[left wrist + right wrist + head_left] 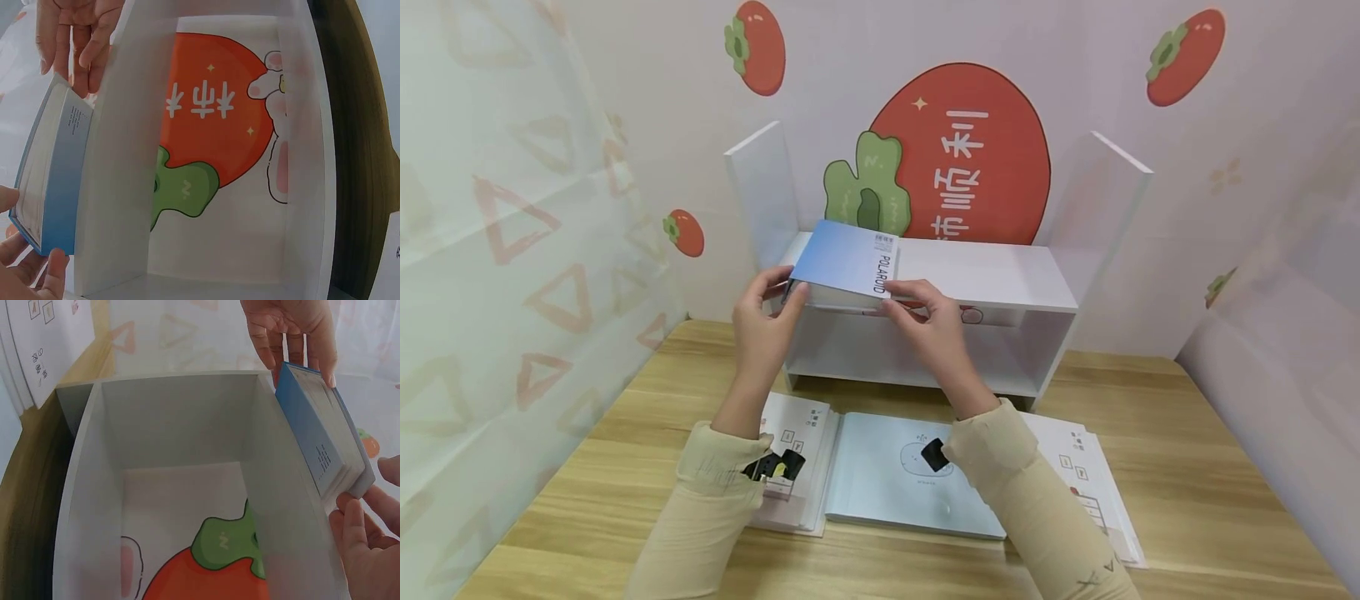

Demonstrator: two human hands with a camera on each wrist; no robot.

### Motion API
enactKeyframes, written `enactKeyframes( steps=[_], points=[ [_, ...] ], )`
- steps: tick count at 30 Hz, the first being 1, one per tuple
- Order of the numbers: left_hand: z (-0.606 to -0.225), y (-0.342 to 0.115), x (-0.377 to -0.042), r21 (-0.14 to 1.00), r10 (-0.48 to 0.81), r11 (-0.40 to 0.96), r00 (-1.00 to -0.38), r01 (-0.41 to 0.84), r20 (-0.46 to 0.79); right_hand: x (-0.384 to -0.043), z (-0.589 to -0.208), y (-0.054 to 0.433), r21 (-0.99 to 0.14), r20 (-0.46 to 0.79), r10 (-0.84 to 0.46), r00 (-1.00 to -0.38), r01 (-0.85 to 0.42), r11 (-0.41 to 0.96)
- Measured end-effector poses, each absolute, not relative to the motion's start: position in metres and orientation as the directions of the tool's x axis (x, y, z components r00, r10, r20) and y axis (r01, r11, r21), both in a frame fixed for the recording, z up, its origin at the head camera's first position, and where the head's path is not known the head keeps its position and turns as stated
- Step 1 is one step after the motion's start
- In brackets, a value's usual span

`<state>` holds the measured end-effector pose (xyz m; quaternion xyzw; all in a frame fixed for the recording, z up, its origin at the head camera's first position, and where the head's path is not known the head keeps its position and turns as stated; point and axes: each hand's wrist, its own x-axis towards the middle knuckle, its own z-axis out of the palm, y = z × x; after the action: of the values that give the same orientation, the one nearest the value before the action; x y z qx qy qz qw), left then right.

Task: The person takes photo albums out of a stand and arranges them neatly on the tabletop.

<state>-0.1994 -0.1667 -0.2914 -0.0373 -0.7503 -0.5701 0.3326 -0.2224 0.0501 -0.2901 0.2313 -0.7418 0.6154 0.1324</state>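
Note:
A blue-and-white photo album (846,254) marked POLAROID lies over the front left part of the white shelf's top board (992,271). Its pages show between the covers in both wrist views. My left hand (765,321) grips the album's left end, thumb on the near side and fingers behind. At the opposite end, my right hand (928,321) touches the near right corner with its fingertips. In the right wrist view that hand (369,531) has its thumb apart from the cover and its fingers loosely bent beneath the corner.
Upright side panels (1105,208) rise at both ends of the shelf, above a lower compartment (910,346). On the wooden table before it lie a white stack (801,417), a pale blue book (880,475) and another white stack (1093,467). A persimmon-printed wall (992,158) stands behind.

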Motion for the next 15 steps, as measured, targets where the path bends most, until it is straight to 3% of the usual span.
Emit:
enactKeyframes(
  steps=[15],
  points=[
    [-0.2826, -0.1576, -0.1923, 0.849, -0.335, 0.348, -0.793, 0.397, 0.508, -0.2212, -0.2955, 0.0504, -0.902, 0.425, -0.134, -0.895, -0.431, 0.020]
  ],
)
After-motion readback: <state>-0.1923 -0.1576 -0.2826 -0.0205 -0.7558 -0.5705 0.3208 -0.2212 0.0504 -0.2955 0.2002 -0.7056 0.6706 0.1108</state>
